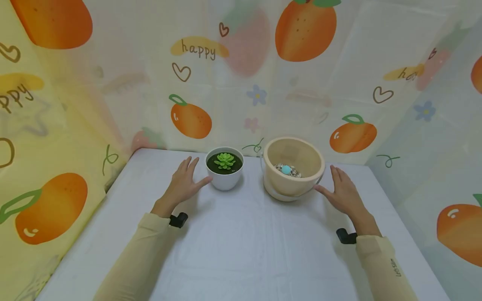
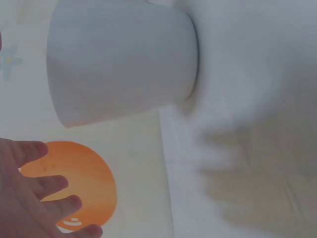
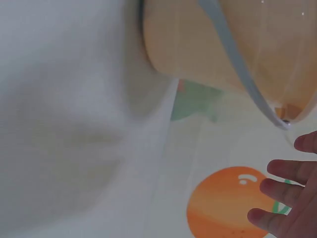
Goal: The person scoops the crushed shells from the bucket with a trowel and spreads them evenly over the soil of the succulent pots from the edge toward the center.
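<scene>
A white pot with a green succulent in dark soil stands toward the back of the table. My left hand is just left of it, fingers spread and thumb toward its side; in the left wrist view the fingers show apart from the pot. To the right stands a beige bucket with a grey handle hanging down its side. Inside lie small pebbles and a light blue ball. My right hand is beside the bucket's right side, fingers extended, holding nothing.
A white cloth covers the table. Curtains printed with oranges and hearts hang behind it and along both sides. A gap of table separates pot and bucket. Dark camera mounts sit on both wrists.
</scene>
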The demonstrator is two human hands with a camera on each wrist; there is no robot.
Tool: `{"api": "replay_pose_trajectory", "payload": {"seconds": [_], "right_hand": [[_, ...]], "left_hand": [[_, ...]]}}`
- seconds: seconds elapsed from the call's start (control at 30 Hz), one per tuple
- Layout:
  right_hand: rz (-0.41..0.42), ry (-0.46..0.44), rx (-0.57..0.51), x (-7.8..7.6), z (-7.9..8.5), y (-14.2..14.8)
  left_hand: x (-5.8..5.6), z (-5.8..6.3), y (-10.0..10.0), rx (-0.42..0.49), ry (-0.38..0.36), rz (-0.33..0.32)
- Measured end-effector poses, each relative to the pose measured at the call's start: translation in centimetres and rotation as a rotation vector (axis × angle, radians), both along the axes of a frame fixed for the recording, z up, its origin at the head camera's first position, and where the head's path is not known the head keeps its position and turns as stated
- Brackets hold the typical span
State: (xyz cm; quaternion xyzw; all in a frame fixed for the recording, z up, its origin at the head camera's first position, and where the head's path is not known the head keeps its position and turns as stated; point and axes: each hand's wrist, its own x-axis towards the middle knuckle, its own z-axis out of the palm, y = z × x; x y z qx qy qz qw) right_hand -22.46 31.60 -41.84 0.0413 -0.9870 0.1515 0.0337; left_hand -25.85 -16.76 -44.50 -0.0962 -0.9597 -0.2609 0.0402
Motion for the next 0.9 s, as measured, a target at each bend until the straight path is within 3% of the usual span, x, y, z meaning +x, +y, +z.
{"api": "replay_pose_trajectory", "payload": {"seconds": [0.23, 0.63, 0.9], "right_hand": [[0.008, 0.007, -0.036, -0.3, 1.1, -0.3], [0.005, -0.026, -0.117, -0.7, 2.8, -0.9], [0.046, -0.035, -0.153, -1.2, 4.1, -1.1]], "left_hand": [[-0.5, 1.0, 0.8, 0.077, 0.027, -0.006], [-0.7, 3.5, 2.8, 0.213, -0.018, -0.060], [-1.1, 4.6, 5.0, 0.264, -0.031, -0.103]]}}
